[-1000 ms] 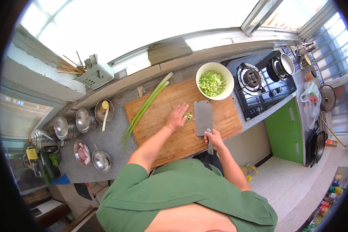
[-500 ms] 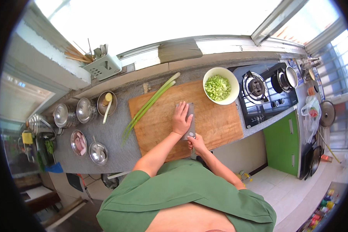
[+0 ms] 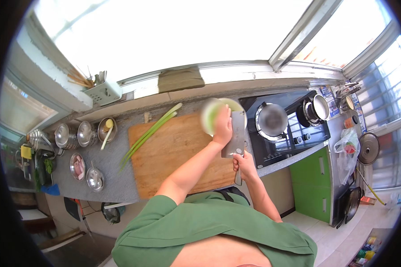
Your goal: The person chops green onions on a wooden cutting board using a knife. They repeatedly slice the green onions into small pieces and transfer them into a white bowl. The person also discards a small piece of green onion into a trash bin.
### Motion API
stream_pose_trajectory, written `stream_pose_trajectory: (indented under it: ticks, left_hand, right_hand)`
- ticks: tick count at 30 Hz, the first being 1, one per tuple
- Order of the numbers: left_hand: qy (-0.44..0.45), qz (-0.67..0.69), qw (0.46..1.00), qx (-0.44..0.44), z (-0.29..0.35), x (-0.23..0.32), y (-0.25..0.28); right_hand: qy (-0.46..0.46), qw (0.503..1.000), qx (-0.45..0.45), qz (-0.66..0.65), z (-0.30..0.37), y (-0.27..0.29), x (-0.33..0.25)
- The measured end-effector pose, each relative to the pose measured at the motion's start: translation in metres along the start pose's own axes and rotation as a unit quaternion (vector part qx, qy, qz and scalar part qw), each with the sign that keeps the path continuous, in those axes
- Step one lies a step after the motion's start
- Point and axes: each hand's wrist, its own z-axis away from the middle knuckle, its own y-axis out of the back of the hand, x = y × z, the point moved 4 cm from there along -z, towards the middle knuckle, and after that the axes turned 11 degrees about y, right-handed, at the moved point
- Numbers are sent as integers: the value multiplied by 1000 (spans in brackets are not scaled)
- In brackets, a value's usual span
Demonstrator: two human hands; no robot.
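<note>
My right hand (image 3: 245, 166) is closed round the handle of a cleaver (image 3: 237, 135). Its broad grey blade stands raised over the right end of the wooden cutting board (image 3: 165, 155), beside the bowl. My left hand (image 3: 223, 125) is at the blade's left side, fingers stretched out over the pale bowl (image 3: 239, 106). Green chopped pieces in the bowl look blurred, and the hand and blade cover part of it. Long spring onions (image 3: 152, 132) lie across the board's left edge.
A black gas stove (image 3: 272, 153) adjoins the bowl on the right. At left on the grey counter are metal bowls (image 3: 85, 133), a bowl with ginger (image 3: 113, 131), a dish of meat (image 3: 77, 167) and a metal bowl (image 3: 95, 179). A utensil holder (image 3: 104, 92) stands behind.
Both hands have moved right and away from me with the cleaver, from the board's middle to the bowl. My left hand has slid from the blade's face towards its side. The view has shifted right.
</note>
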Motion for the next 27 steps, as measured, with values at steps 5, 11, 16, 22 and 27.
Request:
stream_pose_trajectory:
  ticks: [5, 11, 16, 22, 27]
  left_hand:
    - [27, -67, 995, 67, -26, -15, -33]
    - [17, -205, 975, 84, -11, 50, -26]
    - [17, -193, 978, 77, -1, 15, -39]
    - [86, -286, 951, 75, -16, 8, -15]
    - [-54, -351, 930, 93, -3, -14, -7]
  right_hand:
    - [4, 1000, 23, 8, -16, 58, -11]
    - [3, 1000, 8, 20, -41, 84, -27]
    - [0, 999, -38, 22, -54, 75, -32]
    - [81, 986, -62, 133, -60, 96, -51]
    - [258, 861, -44, 437, -73, 117, -70]
